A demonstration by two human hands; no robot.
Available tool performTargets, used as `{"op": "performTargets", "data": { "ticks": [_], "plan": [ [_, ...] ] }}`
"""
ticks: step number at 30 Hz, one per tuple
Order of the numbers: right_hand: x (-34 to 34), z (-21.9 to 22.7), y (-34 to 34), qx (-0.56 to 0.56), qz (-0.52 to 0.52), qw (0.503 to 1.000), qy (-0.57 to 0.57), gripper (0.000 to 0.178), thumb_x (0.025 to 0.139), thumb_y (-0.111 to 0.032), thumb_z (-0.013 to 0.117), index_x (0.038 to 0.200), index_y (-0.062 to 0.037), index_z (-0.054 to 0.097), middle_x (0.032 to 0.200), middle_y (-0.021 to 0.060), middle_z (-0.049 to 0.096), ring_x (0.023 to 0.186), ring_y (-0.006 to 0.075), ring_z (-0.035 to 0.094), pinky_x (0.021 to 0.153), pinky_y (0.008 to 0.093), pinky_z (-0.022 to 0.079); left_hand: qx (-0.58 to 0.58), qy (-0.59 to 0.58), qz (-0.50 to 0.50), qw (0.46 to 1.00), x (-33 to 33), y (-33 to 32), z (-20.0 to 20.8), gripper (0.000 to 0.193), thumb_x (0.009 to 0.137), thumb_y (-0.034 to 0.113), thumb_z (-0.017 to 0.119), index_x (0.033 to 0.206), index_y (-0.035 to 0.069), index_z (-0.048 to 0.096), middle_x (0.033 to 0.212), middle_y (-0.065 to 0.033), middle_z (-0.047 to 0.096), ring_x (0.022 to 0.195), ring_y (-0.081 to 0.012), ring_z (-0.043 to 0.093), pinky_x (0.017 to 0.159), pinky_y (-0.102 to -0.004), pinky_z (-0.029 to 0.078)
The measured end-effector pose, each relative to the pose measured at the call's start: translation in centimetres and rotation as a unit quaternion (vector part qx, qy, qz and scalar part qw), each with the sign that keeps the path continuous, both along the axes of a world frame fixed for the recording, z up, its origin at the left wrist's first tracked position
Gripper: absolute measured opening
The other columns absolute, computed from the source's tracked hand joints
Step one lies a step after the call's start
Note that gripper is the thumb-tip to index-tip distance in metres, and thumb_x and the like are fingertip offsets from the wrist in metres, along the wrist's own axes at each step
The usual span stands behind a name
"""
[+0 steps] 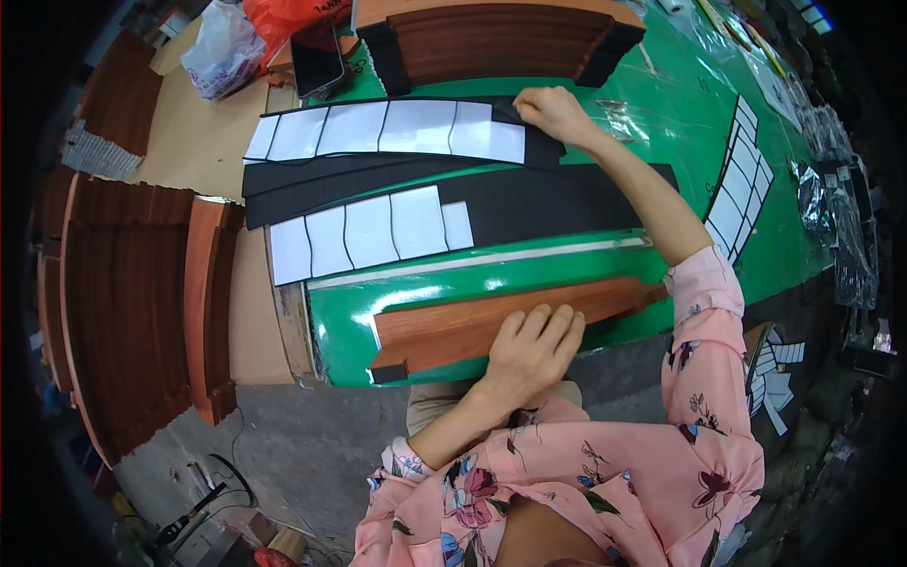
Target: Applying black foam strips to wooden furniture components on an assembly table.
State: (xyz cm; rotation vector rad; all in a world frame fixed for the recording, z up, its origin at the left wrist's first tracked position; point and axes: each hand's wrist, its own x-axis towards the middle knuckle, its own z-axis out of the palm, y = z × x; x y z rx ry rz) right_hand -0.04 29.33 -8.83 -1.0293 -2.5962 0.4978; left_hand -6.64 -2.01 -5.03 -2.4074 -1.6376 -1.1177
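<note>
Well to the left of both hands, I see large dark brown ridged pieces (132,302). Nearer, on a glossy green surface (652,123), two black strips (387,128) with white panels reach toward the right hand. Below them, a long reddish-brown board (444,331) lies under the left hand (537,352), which rests over it with fingers slightly apart. Farther right, the right hand (556,115) is curled in at the upper strip's right end; whether it pinches anything I cannot tell. Just beyond it stands a brown moulding (491,42); to its right lies a white-panelled piece (742,189).
</note>
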Motion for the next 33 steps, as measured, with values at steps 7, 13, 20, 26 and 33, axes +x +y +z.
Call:
{"op": "performTargets", "data": {
  "ticks": [7, 13, 20, 26, 33],
  "plan": [
    [7.2, 7.4, -6.8, -0.402, -0.061, 0.889, 0.209, 0.022, 0.095, -0.018, 0.049, 0.106, 0.0012, 0.054, 0.102, 0.0083, 0.061, 0.093, 0.0130, 0.061, 0.081, 0.0241, 0.051, -0.020, 0.001, 0.016, 1.000, -0.4, 0.1, 0.8, 0.024, 0.069, 0.011, 0.062, 0.093, 0.009, 0.065, 0.091, -0.0035, 0.060, 0.077, -0.0190, 0.055, 0.065, -0.0326, 0.040],
    [19.7, 6.7, -14.9, -0.450, -0.159, 0.825, 0.301, 0.032, 0.092, -0.014, 0.056, 0.118, 0.0056, 0.055, 0.104, 0.0130, 0.062, 0.093, 0.0169, 0.062, 0.084, 0.0270, 0.051, -0.045, 0.017, 0.016, 0.999, 1.8, 0.7, 2.3, 0.022, 0.071, 0.009, 0.069, 0.092, 0.009, 0.065, 0.090, -0.0025, 0.060, 0.078, -0.0190, 0.056, 0.069, -0.0331, 0.037],
    [22.6, 7.5, -20.5, -0.334, -0.126, 0.898, 0.256, 0.025, 0.086, -0.006, 0.061, 0.109, 0.0023, 0.062, 0.103, 0.0089, 0.065, 0.095, 0.0165, 0.061, 0.081, 0.0286, 0.051, -0.087, -0.057, 0.024, 0.994, 7.0, 3.0, 2.3, 0.032, 0.066, 0.015, 0.076, 0.095, 0.007, 0.065, 0.093, -0.0042, 0.061, 0.086, -0.0225, 0.057, 0.077, -0.0348, 0.039],
    [21.5, 6.7, -21.8, -0.078, -0.017, 0.978, 0.195, 0.018, 0.079, -0.012, 0.067, 0.096, -0.0051, 0.066, 0.098, 0.0073, 0.063, 0.092, 0.0237, 0.061, 0.076, 0.0311, 0.051, -0.135, -0.115, 0.056, 0.983, 8.8, 3.6, 1.3, 0.026, 0.065, 0.015, 0.076, 0.089, 0.007, 0.068, 0.088, -0.0043, 0.063, 0.083, -0.0224, 0.059, 0.075, -0.0340, 0.041],
    [21.0, 6.1, -21.6, 0.080, 0.001, 0.987, 0.139, 0.019, 0.074, -0.011, 0.069, 0.093, -0.0078, 0.067, 0.090, 0.0044, 0.062, 0.083, 0.0227, 0.060, 0.070, 0.0329, 0.051, -0.149, -0.102, 0.077, 0.981, 9.0, 3.6, 1.6, 0.021, 0.068, 0.017, 0.075, 0.086, 0.007, 0.068, 0.085, -0.0038, 0.064, 0.081, -0.0215, 0.059, 0.074, -0.0335, 0.039]
  ]
}}
